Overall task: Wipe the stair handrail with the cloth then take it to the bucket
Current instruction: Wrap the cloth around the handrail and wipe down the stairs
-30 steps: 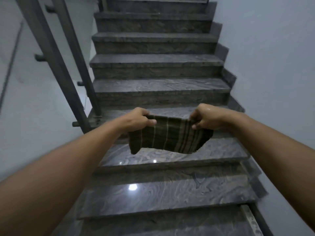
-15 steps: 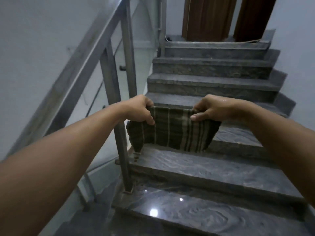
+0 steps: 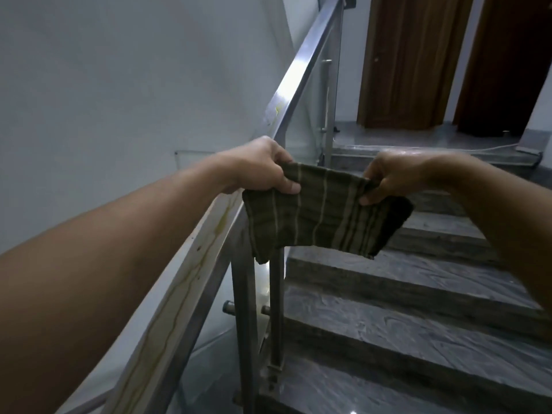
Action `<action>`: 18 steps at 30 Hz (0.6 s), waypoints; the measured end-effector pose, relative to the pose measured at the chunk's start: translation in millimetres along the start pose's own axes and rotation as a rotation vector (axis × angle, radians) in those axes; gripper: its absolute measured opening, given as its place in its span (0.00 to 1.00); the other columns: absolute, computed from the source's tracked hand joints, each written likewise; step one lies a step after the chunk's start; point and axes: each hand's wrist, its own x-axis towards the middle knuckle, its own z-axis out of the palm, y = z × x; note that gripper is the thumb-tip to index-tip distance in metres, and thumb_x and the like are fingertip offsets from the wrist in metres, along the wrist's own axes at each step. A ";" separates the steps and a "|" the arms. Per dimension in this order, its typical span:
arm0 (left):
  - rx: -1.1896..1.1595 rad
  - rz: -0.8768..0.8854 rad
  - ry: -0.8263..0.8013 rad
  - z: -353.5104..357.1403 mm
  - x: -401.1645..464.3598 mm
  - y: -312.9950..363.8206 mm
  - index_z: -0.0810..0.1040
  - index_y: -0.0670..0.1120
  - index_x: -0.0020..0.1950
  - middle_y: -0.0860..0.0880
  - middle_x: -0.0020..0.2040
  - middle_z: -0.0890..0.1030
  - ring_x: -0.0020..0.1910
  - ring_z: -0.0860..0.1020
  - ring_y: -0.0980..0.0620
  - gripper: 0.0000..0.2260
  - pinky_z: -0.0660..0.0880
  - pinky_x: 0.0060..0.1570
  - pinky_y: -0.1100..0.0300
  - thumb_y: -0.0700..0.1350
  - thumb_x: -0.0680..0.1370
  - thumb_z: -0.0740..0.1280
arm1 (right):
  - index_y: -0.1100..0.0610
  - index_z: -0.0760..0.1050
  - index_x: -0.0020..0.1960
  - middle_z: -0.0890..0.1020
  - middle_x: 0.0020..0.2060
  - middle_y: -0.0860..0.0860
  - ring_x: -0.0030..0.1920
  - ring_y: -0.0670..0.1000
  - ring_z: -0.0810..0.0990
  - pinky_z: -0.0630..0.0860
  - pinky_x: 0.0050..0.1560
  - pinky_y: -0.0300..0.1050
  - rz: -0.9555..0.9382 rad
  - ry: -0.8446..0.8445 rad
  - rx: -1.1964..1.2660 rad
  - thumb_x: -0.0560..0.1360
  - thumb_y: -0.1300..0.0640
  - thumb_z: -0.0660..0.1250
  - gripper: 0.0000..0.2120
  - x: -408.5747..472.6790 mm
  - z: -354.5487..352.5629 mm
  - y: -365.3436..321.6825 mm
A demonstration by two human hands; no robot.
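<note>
- The cloth [image 3: 325, 210], dark olive with pale stripes, is hanging stretched between two hands just right of the picture's centre, its top edge pulled taut and its lower edge dangling free above the stairs.
- The left hand [image 3: 263, 167] is gripping the cloth's upper corner at 9 o'clock of the fabric, its fingers [image 3: 288, 186] curled tight over the edge with the thumb tucked underneath; this hand is sitting directly over the handrail, though whether it is touching the rail cannot be told.
- The right hand [image 3: 391, 177] is pinching the opposite upper corner at 3 o'clock of the fabric, fingers closed narrowly on the cloth, knuckles facing up.
- Both forearms are reaching forward, the left coming in from 8 o'clock and the right from 4 o'clock.
- The handrail [image 3: 301, 76], one metal bar, is running from 7 o'clock up toward 12 o'clock, with yellowish streaks showing on its near stretch.
- Two metal posts [image 3: 245, 309] are standing under the rail, below the cloth.
- The grey stone stairs [image 3: 403, 324] are climbing toward 1 o'clock, where two brown doors [image 3: 415, 61] are standing on the landing.
- No writing is showing that can be read.
</note>
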 end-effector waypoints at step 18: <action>-0.090 -0.273 0.441 -71.8 197.5 70.3 0.83 0.44 0.41 0.44 0.41 0.83 0.40 0.82 0.49 0.03 0.78 0.36 0.59 0.41 0.75 0.70 | 0.58 0.79 0.50 0.81 0.46 0.54 0.48 0.53 0.80 0.80 0.52 0.53 -0.142 0.469 0.245 0.73 0.52 0.69 0.11 191.1 -177.6 89.4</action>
